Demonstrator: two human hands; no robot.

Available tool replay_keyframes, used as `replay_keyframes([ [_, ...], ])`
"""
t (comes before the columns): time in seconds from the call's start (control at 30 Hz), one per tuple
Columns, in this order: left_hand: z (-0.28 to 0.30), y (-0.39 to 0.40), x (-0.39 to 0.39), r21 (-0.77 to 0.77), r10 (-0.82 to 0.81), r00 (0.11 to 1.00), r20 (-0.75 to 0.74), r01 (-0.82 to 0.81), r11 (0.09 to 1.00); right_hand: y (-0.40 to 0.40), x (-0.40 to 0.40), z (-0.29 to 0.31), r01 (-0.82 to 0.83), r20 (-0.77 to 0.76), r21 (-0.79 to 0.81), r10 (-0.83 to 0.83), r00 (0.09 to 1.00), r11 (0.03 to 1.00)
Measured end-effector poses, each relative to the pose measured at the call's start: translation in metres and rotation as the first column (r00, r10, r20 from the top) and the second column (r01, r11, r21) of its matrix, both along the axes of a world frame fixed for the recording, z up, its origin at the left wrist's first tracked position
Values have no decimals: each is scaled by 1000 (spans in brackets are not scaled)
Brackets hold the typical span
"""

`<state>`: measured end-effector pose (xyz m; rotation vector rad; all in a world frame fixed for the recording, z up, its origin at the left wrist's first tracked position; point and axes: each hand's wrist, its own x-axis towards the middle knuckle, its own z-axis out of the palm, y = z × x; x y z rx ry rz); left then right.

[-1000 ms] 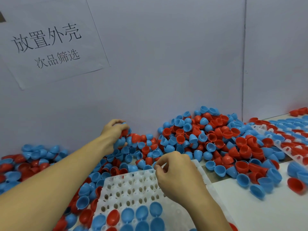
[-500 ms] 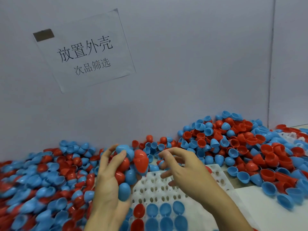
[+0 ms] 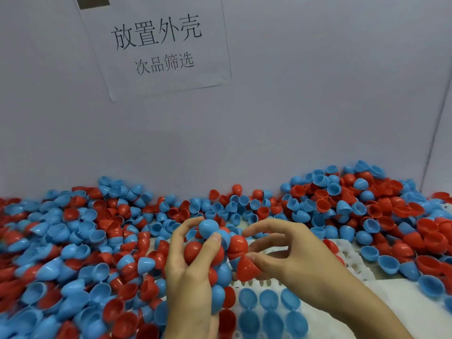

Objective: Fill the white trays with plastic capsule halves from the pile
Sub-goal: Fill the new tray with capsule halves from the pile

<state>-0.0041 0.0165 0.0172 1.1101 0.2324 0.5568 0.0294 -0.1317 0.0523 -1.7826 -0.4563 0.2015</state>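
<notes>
A long pile of red and blue capsule halves (image 3: pixel 102 241) runs along the wall. My left hand (image 3: pixel 188 285) grips a handful of capsule halves (image 3: pixel 208 243) above the near edge of the pile. Just right of it, my right hand (image 3: pixel 293 260) pinches one red capsule half (image 3: pixel 245 267) beside that handful. Both hands hover over the white tray (image 3: pixel 354 265), whose near holes hold several blue halves (image 3: pixel 269 302) and a few red ones. My arms hide most of the tray's middle.
A paper sign (image 3: pixel 156 45) hangs on the grey wall behind the pile. A second white tray (image 3: pixel 447 206) with capsule halves shows at the far right edge. Bare white table (image 3: pixel 415 302) lies right of the tray.
My left hand came back from the pile holding a handful of halves. My right hand went from empty fingers to pinching a red half from that handful. The view panned left.
</notes>
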Motion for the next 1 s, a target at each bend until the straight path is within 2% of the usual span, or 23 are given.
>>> replay_keyframes([
  [0.23, -7, 2, 6, -120, 34, 999, -6, -34, 992, 9, -2, -6, 29, 59, -35, -27, 998, 999],
  [0.37, -8, 1, 6, -139, 44, 999, 8, -42, 989, 10, -4, -4, 59, 73, -23, -57, 996, 998],
  [0.47, -7, 1, 6, -120, 59, 998, 11, -57, 991, 11, -5, -2, 66, 98, -28, -63, 993, 997],
  [0.57, -6, -1, 4, -33, 94, 995, 37, -92, 995, 10, -4, -2, 76, 147, -75, -65, 987, 994],
  [0.7, -7, -1, 4, 20, 108, 993, 45, -109, 994, 9, -6, -1, 100, 285, -217, -35, 958, 971],
  [0.83, -8, -2, 4, 87, 87, 996, 22, -89, 992, 9, -7, 2, 164, 434, -428, 43, 900, 889],
  [0.93, -7, -2, 3, 130, 31, 1000, -3, -31, 991, 9, -6, 2, 152, 431, -442, 61, 901, 884],
  [1.0, -7, -1, 4, 103, -3, 999, -35, 7, 995, 8, -5, 1, 133, 405, -413, 51, 913, 901],
])
